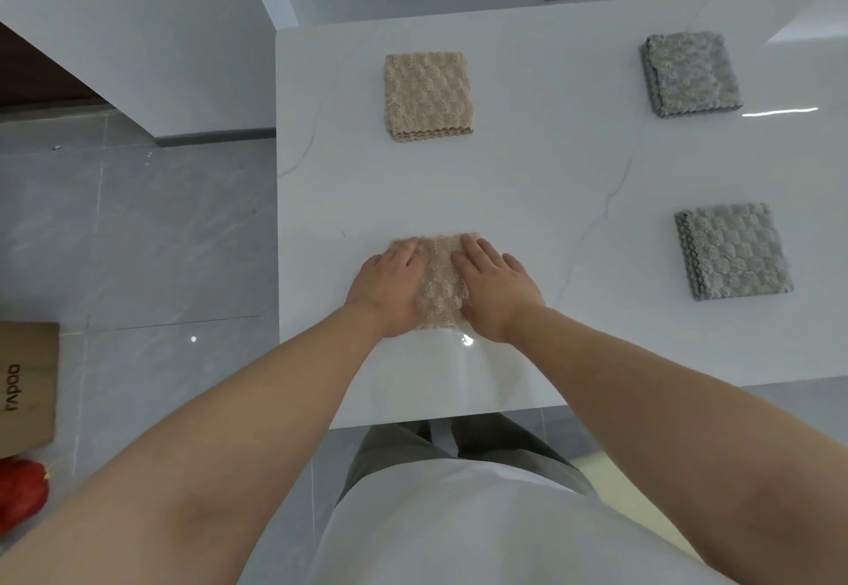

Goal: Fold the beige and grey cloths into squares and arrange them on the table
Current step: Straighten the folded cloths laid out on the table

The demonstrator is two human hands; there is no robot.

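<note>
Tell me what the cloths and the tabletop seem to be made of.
Beige cloth under the hands and the folded grey cloth: soft, matte, plush fabric with a raised bubbly weave and wavy edges, probably microfibre. Table: hard, glossy white slab with thin grey veins and light reflections, marble or marble-look stone.

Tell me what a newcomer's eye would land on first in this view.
Both hands, the left hand and the right hand, press flat on a beige cloth at the near middle of the white table. Three folded squares lie around it: another beige one straight beyond, and two grey ones on the right, one far and one near.
</note>
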